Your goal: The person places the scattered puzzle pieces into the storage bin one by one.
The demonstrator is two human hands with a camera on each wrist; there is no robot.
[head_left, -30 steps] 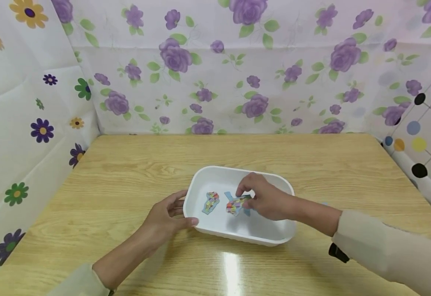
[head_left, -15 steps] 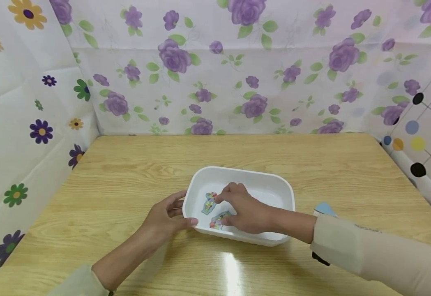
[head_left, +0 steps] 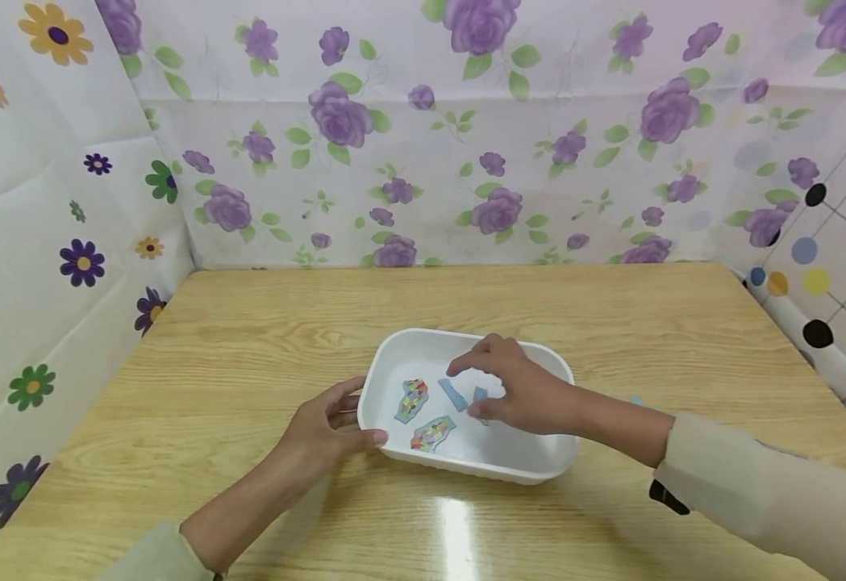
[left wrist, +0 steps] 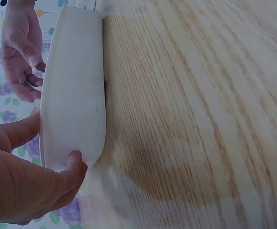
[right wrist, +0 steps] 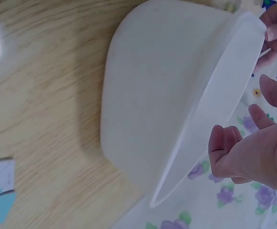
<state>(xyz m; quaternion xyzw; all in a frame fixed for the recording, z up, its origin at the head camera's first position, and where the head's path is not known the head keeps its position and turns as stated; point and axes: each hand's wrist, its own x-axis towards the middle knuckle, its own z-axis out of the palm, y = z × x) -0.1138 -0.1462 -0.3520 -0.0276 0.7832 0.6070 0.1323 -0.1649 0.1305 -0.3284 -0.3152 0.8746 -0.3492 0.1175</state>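
Observation:
My left hand (head_left: 331,424) holds the left end of a white plastic tub (head_left: 531,472), thumb over the rim and fingers against its outer wall. Inside the tub lie two flat, multicoloured cutout pieces with pale blue edges: one at the left (head_left: 411,400), another nearer the front (head_left: 433,434). Right of them is a narrow plain blue piece (head_left: 453,394). Over the right half of the tub hovers my right hand (head_left: 527,391), thumb and index finger spread apart. Another blue piece (head_left: 481,394) shows by its thumb, partly hidden; I see nothing held.
On the wooden table (head_left: 270,323), right of the tub, lies a blue and white piece (right wrist: 0,205), almost hidden by my right forearm in the head view. Flowered cloth (head_left: 393,161) hangs behind the table.
My right hand moved left with a multicoloured piece, which now lies near the tub's front, then came back right without it. The narrow blue piece is now uncovered. My left hand stays put.

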